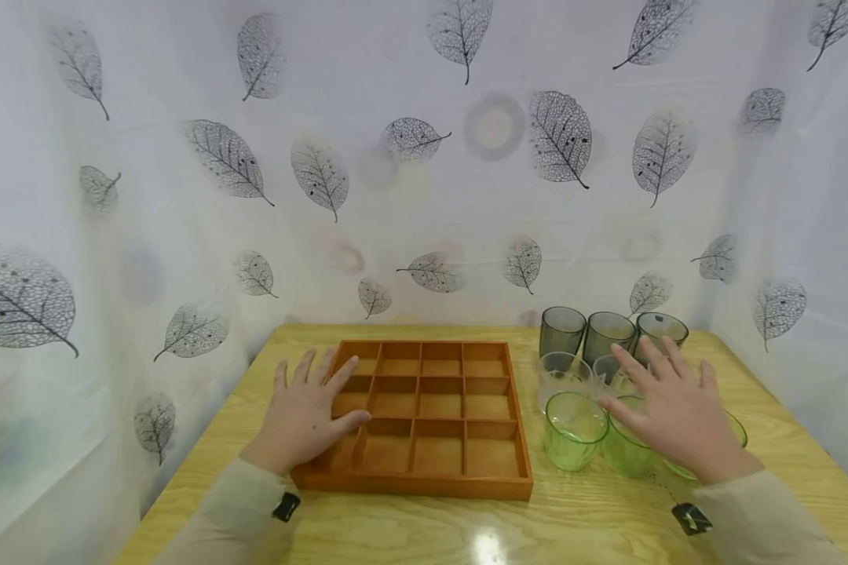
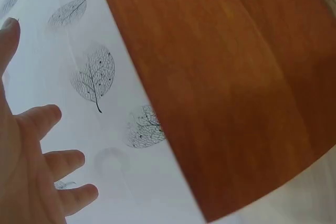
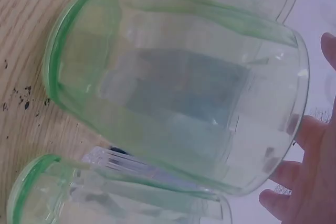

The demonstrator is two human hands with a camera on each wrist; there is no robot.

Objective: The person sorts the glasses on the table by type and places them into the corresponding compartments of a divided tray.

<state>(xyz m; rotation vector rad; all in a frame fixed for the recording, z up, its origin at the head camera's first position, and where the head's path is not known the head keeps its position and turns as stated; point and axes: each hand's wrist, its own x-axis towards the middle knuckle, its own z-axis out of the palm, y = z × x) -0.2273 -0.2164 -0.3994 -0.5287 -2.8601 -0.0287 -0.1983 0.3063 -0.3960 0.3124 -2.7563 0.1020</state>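
Note:
My left hand (image 1: pixel 304 424), fingers spread, hovers over the left side of a brown wooden tray (image 1: pixel 413 485) split into several square compartments. The left wrist view has the tray's outer wall (image 2: pixel 210 77) close up beside that hand (image 2: pixel 26 171). Over the glasses on the right, my right hand (image 1: pixel 681 416) is spread and holds nothing. Beneath and beside it stand green glasses (image 1: pixel 575 443), one largely hidden by the hand. A green glass (image 3: pixel 173 87) fills the right wrist view, the fingers (image 3: pixel 310 135) near its rim; whether they touch is unclear.
Behind the green glasses are clear glasses (image 1: pixel 554 392), partly covered by the right hand. Three dark grey glasses (image 1: pixel 561 337) form the back row. Everything stands on a light wooden table (image 1: pixel 396 530), enclosed by a white leaf-print curtain (image 1: pixel 410 212) at the back and sides.

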